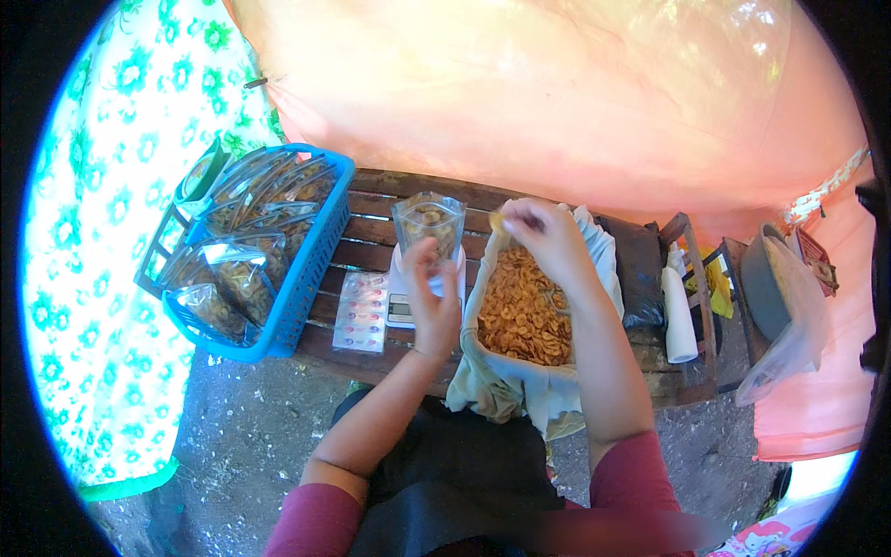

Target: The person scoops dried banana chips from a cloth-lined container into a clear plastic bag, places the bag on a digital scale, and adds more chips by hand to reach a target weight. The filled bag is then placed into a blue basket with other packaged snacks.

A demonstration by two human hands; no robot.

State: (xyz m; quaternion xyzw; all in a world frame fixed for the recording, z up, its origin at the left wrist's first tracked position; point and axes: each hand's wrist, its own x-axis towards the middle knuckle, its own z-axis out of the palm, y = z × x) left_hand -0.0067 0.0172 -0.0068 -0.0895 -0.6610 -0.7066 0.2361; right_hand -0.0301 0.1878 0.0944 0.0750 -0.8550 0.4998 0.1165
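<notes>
A clear stand-up pouch, partly filled with chips, stands upright with its top open on a white digital scale. My left hand is raised just in front of it, fingers apart and slightly bent; whether they touch the pouch I cannot tell. To the right, my right hand is over the far edge of a cloth-lined container, its fingertips pinching a thin yellow chip. Below that hand, many golden-brown chips lie inside the pale cloth lining.
On the left a blue plastic basket holds several filled clear pouches. A sheet of stickers lies beside the scale on the slatted wooden bench. A black bag, a white roll and a grey basin are at the right.
</notes>
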